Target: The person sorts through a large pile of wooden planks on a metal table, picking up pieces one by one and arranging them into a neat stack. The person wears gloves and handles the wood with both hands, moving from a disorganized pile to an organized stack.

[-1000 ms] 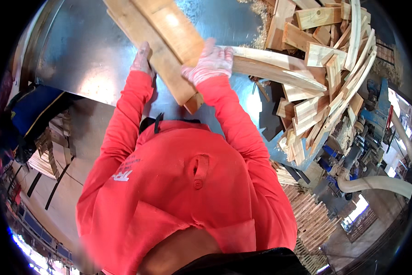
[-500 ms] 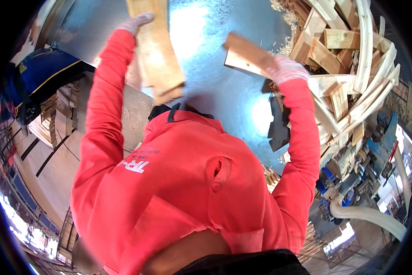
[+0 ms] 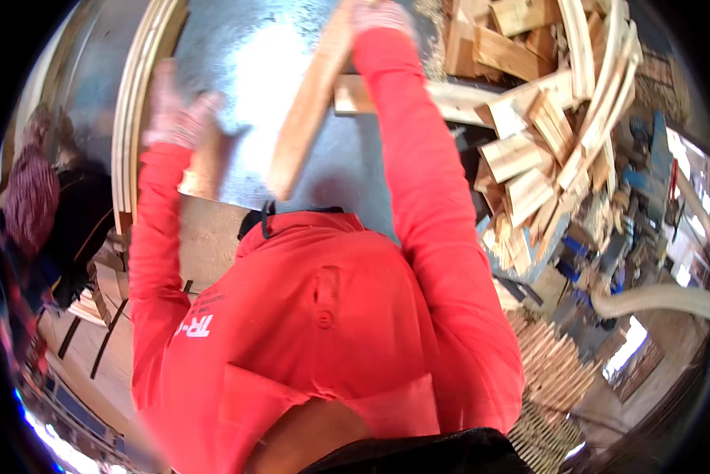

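At the top, my gloved right hand (image 3: 382, 17) grips the far end of a long wooden board (image 3: 314, 103), which slants down toward my chest over the metal tabletop (image 3: 272, 67). My gloved left hand (image 3: 181, 114) is blurred, but its thumb and fingers stand apart with nothing seen in them. Just left of that hand lies a stack of long, slightly curved wooden strips (image 3: 140, 103). A short pale wood piece (image 3: 203, 166) shows beside my left wrist, partly hidden by it. Under my right forearm another plank (image 3: 355, 95) lies crosswise on the metal.
A big heap of wood offcuts (image 3: 529, 118) and curved strips fills the right side, with sawdust around it. At the left edge is another person's reddish knit glove (image 3: 32, 178) and dark clothing. A ribbed hose (image 3: 659, 300) and machinery stand at the right.
My left hand has let go of the wide board and moved down and left. My right hand has swung up and left and now holds a long board. My view has shifted.
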Demonstrator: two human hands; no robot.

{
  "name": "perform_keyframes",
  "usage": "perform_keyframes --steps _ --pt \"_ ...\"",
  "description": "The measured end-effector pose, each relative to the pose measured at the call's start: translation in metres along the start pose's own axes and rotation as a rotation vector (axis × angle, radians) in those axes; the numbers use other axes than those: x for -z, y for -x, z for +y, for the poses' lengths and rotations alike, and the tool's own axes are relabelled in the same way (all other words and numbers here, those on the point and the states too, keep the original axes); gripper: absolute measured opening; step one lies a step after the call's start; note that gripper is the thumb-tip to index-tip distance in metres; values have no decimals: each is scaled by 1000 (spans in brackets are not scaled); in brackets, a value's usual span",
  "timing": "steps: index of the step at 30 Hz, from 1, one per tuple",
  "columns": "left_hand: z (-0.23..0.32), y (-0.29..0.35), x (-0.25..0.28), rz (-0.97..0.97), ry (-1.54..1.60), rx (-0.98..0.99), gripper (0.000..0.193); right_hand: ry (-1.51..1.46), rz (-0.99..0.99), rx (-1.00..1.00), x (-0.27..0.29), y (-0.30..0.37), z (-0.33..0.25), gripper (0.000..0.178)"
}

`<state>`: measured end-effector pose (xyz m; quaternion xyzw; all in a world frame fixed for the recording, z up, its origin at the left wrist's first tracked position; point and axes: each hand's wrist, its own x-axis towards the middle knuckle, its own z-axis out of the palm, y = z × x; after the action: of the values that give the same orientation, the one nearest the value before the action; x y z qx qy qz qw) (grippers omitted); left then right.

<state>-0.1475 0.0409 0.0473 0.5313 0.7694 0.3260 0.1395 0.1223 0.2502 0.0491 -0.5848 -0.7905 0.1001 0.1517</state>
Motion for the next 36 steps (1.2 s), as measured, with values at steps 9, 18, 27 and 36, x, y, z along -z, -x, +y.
perform_keyframes --steps 9,18,27,36 --pt "67 24 -78 -586 -116 353 65 617 -670 498 41 88 68 76" --pt "-11 41 -35 -445 -52 237 59 401 -1182 1136 21 170 -92 21" --pt "-78 91 -71 -446 314 273 54 -45 273 -359 111 94 11 98" --pt "14 70 -71 -509 320 204 58 327 278 -1087 111 51 146 123"
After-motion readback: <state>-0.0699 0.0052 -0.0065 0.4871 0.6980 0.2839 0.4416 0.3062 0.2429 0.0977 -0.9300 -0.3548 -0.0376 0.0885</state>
